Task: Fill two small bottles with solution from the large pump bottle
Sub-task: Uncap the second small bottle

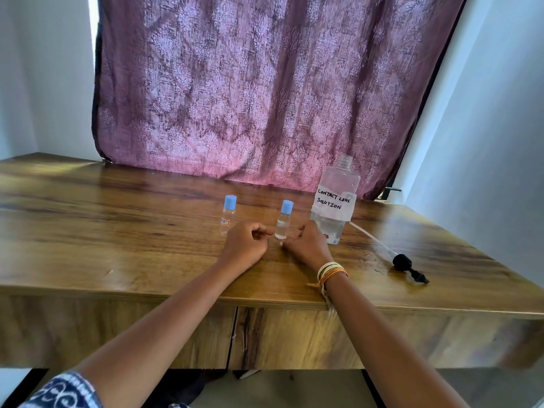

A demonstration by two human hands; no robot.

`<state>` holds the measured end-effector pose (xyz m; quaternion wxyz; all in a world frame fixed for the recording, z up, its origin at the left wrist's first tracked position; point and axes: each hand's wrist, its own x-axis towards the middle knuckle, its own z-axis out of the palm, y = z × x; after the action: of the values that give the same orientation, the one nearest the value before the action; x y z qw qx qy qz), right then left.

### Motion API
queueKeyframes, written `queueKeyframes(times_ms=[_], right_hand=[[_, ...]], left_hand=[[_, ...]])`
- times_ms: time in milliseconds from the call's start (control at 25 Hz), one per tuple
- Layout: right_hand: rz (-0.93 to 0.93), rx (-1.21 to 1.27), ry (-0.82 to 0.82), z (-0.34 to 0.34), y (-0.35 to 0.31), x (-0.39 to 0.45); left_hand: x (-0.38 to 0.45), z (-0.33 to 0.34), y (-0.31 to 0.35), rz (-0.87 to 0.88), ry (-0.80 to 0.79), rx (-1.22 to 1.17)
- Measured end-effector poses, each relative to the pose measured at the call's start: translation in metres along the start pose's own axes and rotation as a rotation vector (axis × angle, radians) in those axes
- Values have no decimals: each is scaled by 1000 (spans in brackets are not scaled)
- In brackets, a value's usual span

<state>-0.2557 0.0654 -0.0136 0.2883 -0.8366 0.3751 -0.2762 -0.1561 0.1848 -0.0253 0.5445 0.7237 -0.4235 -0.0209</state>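
Observation:
Two small clear bottles with blue caps stand upright on the wooden table (pixel 117 231). The left small bottle (pixel 228 217) has a little red-edged label, and the right small bottle (pixel 283 221) holds clear liquid. My left hand (pixel 245 244) rests on the table with curled fingers, its fingertips right at the right bottle's left side. My right hand (pixel 306 245) lies on the bottle's other side, thumb and index apart, with a small gap to it. The large bottle (pixel 335 201), labelled "CONTACT LENS SOLUTION", stands uncapped just behind my right hand.
The black pump head (pixel 407 266) with its white tube (pixel 371 237) lies on the table to the right, with wet drops around it. A purple patterned curtain (pixel 265 98) hangs behind the table. The table's front edge runs under my forearms.

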Motion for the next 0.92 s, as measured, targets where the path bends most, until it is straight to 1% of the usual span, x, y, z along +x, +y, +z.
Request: queueKeyframes(times_ms=[40, 120, 200, 280, 320, 400, 520, 600, 680, 800, 920], right_hand=[[-31, -19, 42, 2, -3, -8], [-124, -30, 76, 10, -9, -25], [-195, -35, 43, 16, -17, -34], [-223, 22, 6, 20, -30, -35], [-226, 73, -2, 22, -39, -32], [-236, 193, 17, 30, -59, -23], [-263, 315, 32, 43, -86, -4], [-295, 323, 7, 48, -93, 6], [-331, 283, 32, 53, -93, 13], [-323, 303, 70, 60, -86, 18], [-358, 371, 15, 58, -84, 20]], left_hand=[[0, -5, -1, -10, 18, 18], [1, -18, -7, -94, 100, 33], [5, -33, -19, -194, 221, 30], [12, -45, -27, -253, 284, 31], [17, -49, -28, -260, 277, 37], [30, -54, -30, -242, 205, 96], [42, -54, -36, -141, 106, 114], [39, -53, -38, -72, 77, 68], [38, -52, -39, -39, 47, 33], [38, -54, -43, -43, 5, -16], [39, -58, -47, -20, -59, -63]])
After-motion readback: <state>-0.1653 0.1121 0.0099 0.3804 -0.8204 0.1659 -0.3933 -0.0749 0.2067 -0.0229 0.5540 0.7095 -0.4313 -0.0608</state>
